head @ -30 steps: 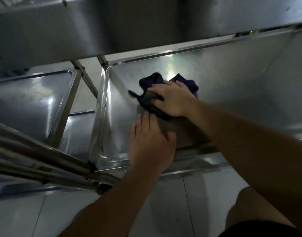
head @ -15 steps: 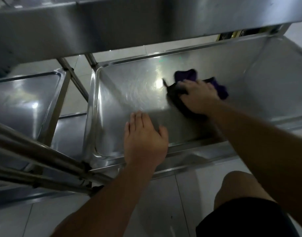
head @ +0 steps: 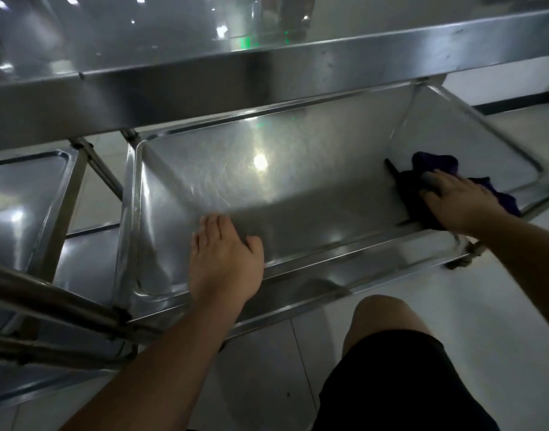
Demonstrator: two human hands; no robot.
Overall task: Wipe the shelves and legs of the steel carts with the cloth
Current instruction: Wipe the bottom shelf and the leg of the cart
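My right hand point(head: 453, 202) is on the dark purple cloth point(head: 435, 172), palm down w/ fingers spread across it, pressing it flat onto the lower shelf point(head: 298, 188) of the steel cart, over at the shelf's right end near the front lip. Cloth is bunched; one purple fold sticks up beyond my fingertips, another bit trails out to the right of my wrist, and a darker part lies under the palm. Can't tell if the thumb hooks any fabric, it's hidden under the hand. My left hand point(head: 225, 259) is flat on the same shelf near its front rim, left of centre, fingers straight and close together, thumb out to the right, holding nothing, well apart from the cloth. The shelf is a shallow steel tray w/ a raised rim and rounded corners; a bright light glare sits on it roughly mid-shelf, between my two hands and further back. Above it runs the upper shelf point(head: 267, 73), its front edge crossing the whole view. To the left a 2nd cart's shelf point(head: 21, 194) sits just beside this one, w/ steel legs point(head: 64, 197) between them, and round steel bars point(head: 49, 303) cross the lower-left corner. My bare knee point(head: 382, 318) and black shorts point(head: 391, 384) show bottom right, over pale floor tiles point(head: 500, 306).
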